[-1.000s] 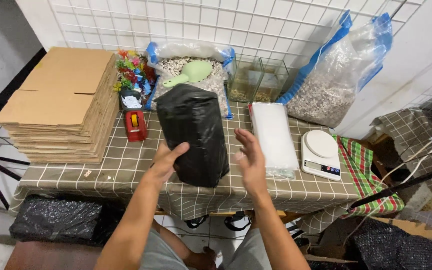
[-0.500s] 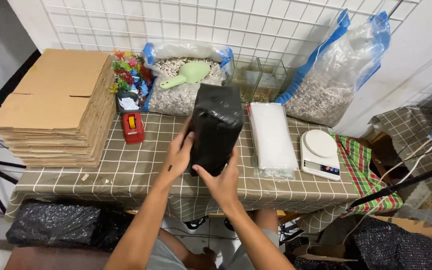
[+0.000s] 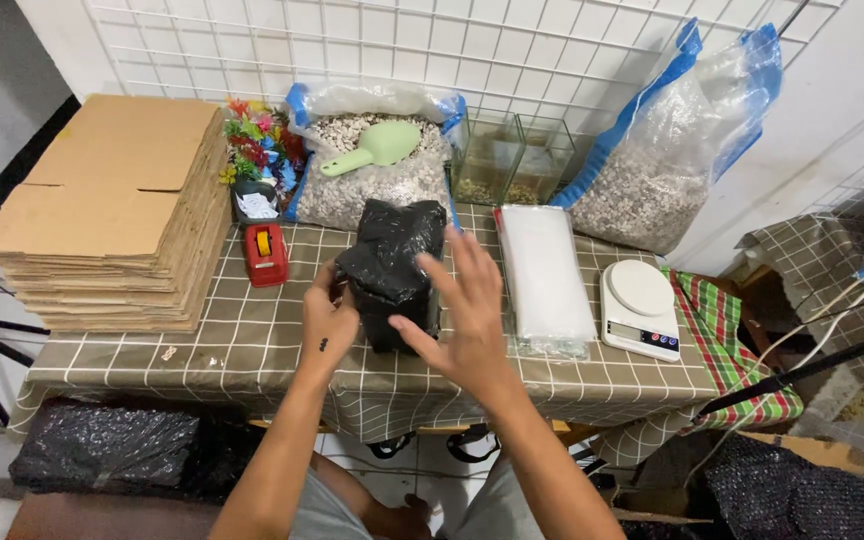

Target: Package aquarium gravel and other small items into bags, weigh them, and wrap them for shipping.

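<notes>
A black plastic-wrapped package [image 3: 392, 270] stands on the checked tablecloth [image 3: 242, 350] in the middle of the table. My left hand [image 3: 328, 322] grips its lower left side, thumb and fingers around the wrap. My right hand [image 3: 462, 320] hovers just in front of the package's right side, fingers spread apart, holding nothing.
A stack of flat cardboard boxes [image 3: 117, 210] fills the left end. A red tape dispenser [image 3: 266, 253], a bag of gravel with a green scoop [image 3: 377, 150], clear plastic bags [image 3: 544, 275], a white scale [image 3: 640, 308] and a large gravel bag [image 3: 667, 150] surround the package. Black bags lie under the table.
The package has been folded or turned upright and looks shorter. My right hand came off it and now hovers open; my left hand keeps hold.
</notes>
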